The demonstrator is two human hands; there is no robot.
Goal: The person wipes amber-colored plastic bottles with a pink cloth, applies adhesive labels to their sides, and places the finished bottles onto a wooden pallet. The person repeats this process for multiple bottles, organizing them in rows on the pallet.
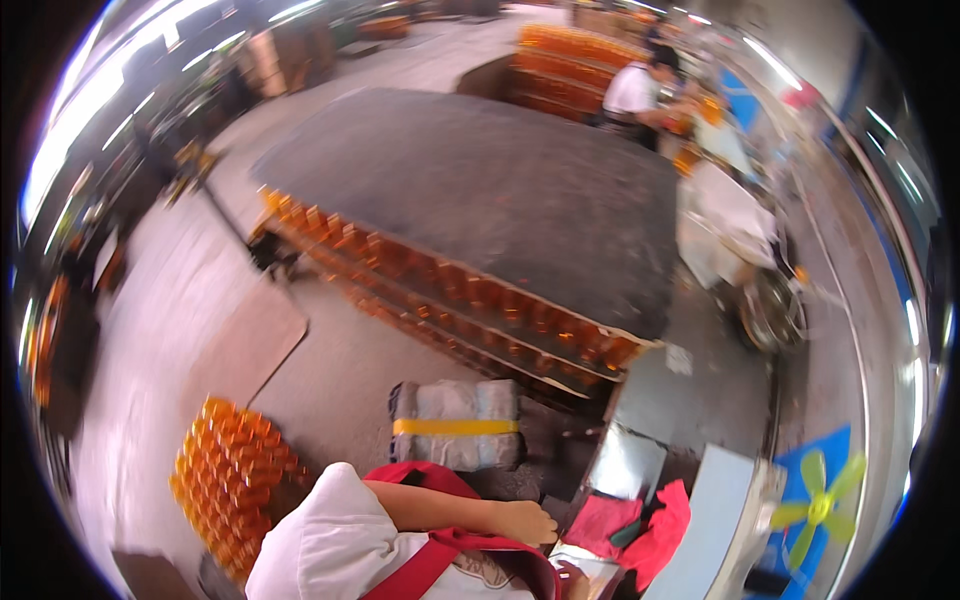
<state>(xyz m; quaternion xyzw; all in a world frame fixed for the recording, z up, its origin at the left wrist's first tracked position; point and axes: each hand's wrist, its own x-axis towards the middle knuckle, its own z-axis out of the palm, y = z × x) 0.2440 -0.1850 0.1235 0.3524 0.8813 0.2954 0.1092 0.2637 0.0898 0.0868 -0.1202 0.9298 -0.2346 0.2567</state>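
Note:
My left forearm reaches across my body, and my left hand (527, 522) is closed, its fingers curled under. What it holds, if anything, is hidden. Only a small, dark part of my right hand (573, 580) shows at the lower edge, beside my red apron; its fingers are too blurred to read. Just right of both hands, a folded red cloth (600, 525) and a crumpled red cloth (660, 532) lie on the workbench, with a dark green piece (626, 534) between them. A white sheet-like thing (590, 566) lies under them, close to my right hand.
Ahead stands a wide stack with a dark top sheet (480, 200) over layers of amber glass-like pieces (480, 290). More amber pieces (232, 480) are piled at left. A grey bundle with a yellow strap (455, 427) lies nearer. At right is a yellow-green fan (818, 508); a co-worker (632, 90) sits far off.

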